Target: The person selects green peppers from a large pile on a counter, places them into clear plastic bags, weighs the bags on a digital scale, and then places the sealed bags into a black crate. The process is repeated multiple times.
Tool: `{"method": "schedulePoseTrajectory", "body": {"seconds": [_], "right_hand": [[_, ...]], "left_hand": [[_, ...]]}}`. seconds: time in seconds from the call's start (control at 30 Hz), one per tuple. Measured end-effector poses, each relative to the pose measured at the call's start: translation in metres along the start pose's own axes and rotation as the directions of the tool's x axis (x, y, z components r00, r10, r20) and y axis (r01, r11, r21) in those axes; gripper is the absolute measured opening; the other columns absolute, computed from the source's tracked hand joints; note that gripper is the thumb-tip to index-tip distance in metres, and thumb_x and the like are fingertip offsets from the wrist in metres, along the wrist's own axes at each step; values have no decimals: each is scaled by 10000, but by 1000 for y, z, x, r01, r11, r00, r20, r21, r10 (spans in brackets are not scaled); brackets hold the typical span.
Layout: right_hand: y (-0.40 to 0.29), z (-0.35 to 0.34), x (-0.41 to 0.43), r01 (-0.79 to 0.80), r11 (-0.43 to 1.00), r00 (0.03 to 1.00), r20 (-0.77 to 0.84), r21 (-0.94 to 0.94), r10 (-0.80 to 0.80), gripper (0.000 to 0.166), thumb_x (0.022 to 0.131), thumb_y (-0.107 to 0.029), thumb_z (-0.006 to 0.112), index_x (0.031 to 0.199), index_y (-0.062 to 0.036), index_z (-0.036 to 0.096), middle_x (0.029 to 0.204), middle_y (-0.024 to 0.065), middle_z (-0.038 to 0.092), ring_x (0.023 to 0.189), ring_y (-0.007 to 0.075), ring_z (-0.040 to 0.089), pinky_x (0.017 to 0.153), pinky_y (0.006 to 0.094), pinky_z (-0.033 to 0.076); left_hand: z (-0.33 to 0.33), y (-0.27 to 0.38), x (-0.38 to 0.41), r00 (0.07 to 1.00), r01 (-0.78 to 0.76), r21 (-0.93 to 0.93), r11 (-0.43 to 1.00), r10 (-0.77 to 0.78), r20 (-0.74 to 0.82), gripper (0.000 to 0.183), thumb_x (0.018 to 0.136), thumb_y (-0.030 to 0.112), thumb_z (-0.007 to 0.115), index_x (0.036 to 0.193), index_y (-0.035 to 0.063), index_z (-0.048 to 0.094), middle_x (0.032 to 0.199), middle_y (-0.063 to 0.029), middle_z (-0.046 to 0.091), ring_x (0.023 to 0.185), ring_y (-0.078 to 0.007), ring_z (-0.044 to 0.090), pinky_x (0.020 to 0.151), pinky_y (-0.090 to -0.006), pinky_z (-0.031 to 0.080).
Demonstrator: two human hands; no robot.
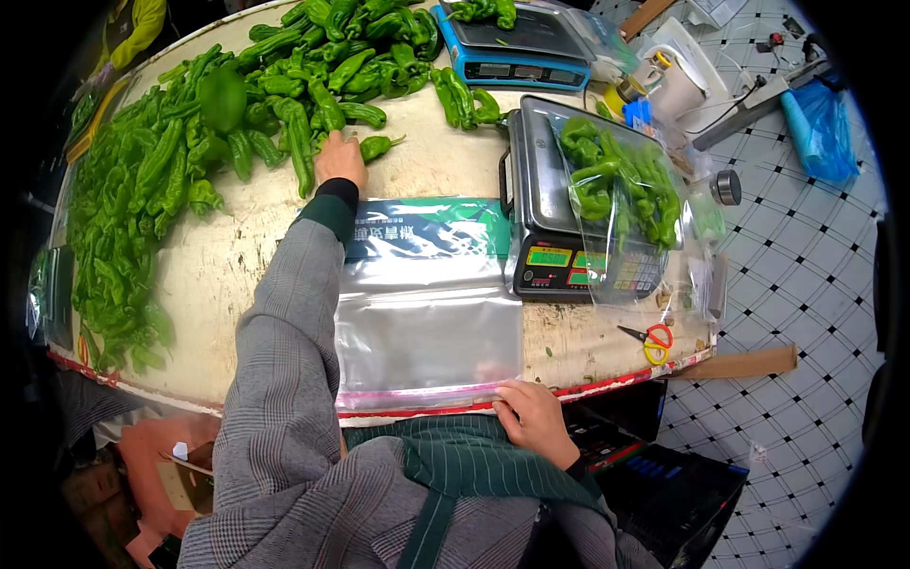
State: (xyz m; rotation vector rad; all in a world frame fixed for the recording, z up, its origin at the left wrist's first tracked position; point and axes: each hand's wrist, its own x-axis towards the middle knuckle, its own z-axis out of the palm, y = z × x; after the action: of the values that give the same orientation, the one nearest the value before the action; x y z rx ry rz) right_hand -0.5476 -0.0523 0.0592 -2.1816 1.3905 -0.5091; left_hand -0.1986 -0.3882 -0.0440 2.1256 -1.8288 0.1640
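My left hand [341, 165] reaches across the table to the near edge of the pepper pile and touches a long green pepper [325, 107]. Its fingertips are partly hidden, so whether it grips the pepper is unclear. Another green pepper [378, 146] lies just right of that hand. A flat clear plastic bag [426, 327] with a green printed band and a pink zip strip lies before me. At the table's near edge, my right hand [537, 423] holds the bag's right corner by the zip strip, between thumb and fingers.
A large heap of green peppers [135, 192] covers the table's left and far side. On the right, a black scale [547, 167] bears a clear bag of peppers [622, 178]. Behind it stands a blue scale [522, 67]. Scissors [654, 341] lie near the edge. Another person's yellow sleeve [138, 32] shows far left.
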Motion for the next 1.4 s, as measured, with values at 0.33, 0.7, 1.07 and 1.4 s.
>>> {"method": "schedulePoseTrajectory", "body": {"seconds": [0.33,0.7,1.07,1.4], "right_hand": [[6,-12,6,-259,459,919,72,850,387,356,943,-125,650,1262,17,577,1098,109,661,852,163,667,715,298,561],[43,-82,-41,-259,125,949,228,958,218,444,955,-52,613,1381,11,502,977,72,668,735,91,618,620,219,525],[118,-129,-92,86,-216,812,57,973,581,291,1036,-163,487,1283,-19,545,1101,153,667,779,99,583,697,243,492],[123,-156,-7,56,-145,843,31,988,537,242,1046,-216,475,1206,-52,552,1058,96,670,763,85,560,690,248,484]], "left_hand": [[-157,72,-114,741,-157,-872,463,639,206,503,709,17,791,1145,54,543,978,-142,658,884,-306,659,802,-352,519],[-226,206,-194,377,-507,-820,266,924,67,393,714,88,775,1064,70,597,882,-117,634,875,-339,614,763,-428,472],[-210,321,-182,396,-918,-59,392,913,-95,254,777,108,663,1028,128,698,1557,-151,330,1430,-368,305,1158,-531,253],[-192,345,-158,530,-820,187,541,841,-107,802,707,272,793,1422,108,467,1337,-115,478,1055,-238,493,838,-376,391]]}}
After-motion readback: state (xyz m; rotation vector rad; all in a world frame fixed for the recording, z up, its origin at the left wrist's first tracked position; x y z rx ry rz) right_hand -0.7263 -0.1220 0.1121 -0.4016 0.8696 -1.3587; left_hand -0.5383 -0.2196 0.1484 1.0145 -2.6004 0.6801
